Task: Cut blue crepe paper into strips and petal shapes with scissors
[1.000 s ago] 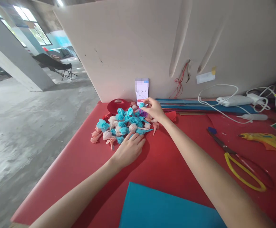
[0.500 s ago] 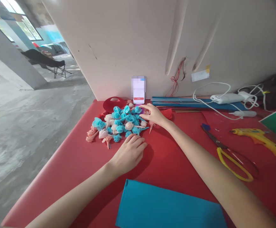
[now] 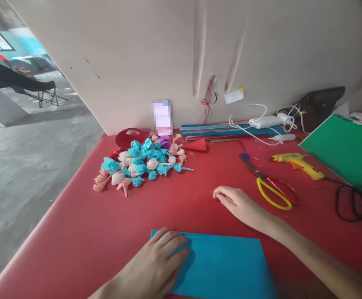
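Observation:
My left hand (image 3: 158,261) rests on the near-left part of a blue sheet (image 3: 224,261), fingers spread and slightly bent over its far edge. The sheet looks flat and folded or stacked; its near part runs out of view. My right hand (image 3: 238,203) is over the red table (image 3: 75,232), beyond the sheet and left of the scissors (image 3: 272,193). Its fingers are loosely bent, with a narrow gap to the thumb and nothing visible between them. Farther back lies a pile of blue and pale pink crepe-paper roses (image 3: 151,164), apart from both hands.
A phone (image 3: 162,118) leans on the wall behind the roses, near a red tape-like ring (image 3: 131,138). Along the wall lie blue strips (image 3: 212,130) and a white power strip with cables (image 3: 266,121). A yellow glue gun (image 3: 299,162) and green board (image 3: 343,145) are at right.
Both hands have left the rose pile: my left came back onto the blue sheet, my right moved back and right. The view has turned right, showing more of the green board.

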`<state>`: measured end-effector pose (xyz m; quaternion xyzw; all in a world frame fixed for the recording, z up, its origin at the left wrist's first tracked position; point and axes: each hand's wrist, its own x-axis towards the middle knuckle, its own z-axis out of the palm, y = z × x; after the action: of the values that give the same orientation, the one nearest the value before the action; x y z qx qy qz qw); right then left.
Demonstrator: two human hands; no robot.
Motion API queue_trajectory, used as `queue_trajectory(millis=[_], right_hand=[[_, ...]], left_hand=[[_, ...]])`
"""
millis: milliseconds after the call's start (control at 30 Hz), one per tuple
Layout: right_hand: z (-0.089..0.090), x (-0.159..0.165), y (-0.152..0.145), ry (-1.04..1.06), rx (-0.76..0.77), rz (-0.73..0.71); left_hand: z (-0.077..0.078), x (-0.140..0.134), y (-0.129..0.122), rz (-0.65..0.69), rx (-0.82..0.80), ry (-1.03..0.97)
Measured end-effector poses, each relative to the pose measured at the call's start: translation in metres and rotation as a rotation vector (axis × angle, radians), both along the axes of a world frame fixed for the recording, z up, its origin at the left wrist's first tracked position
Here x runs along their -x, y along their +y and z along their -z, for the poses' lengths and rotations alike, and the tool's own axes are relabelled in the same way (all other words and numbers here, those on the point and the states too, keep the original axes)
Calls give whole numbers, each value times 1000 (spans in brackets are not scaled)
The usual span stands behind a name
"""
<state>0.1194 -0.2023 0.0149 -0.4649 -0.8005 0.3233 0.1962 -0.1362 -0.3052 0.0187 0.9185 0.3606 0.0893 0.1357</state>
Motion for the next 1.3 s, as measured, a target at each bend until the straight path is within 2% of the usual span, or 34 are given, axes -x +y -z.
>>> queue_trajectory(millis=[167, 267, 367, 533, 600, 700, 833, 967, 1167, 1300], right_hand=[[23, -24, -13, -93, -13, 57], [33, -26, 4, -135, -81, 83], [38, -23, 37, -208, -163, 126], [31, -5, 83, -312, -292, 175], [23, 11, 88, -330, -341, 162], [13, 48, 85, -319, -367, 65], [10, 99, 77, -249, -322, -67], [10, 120, 84, -142, -231, -118], [-5, 127, 134, 211, -159, -43], [-2, 147, 163, 377, -102, -25]], left_hand=[[3, -1, -15, -1, -109, 36], [8, -2, -17, -41, -185, 80], [11, -5, -15, -76, -236, 101], [13, -7, -13, -133, -239, 101], [15, -7, -12, -136, -230, 96], [18, -6, -11, -131, -228, 80], [23, -6, -9, -101, -274, 74], [26, -6, -9, -135, -339, 48], [38, -5, -9, -138, -391, -1], [46, -5, -5, -147, -510, -95]])
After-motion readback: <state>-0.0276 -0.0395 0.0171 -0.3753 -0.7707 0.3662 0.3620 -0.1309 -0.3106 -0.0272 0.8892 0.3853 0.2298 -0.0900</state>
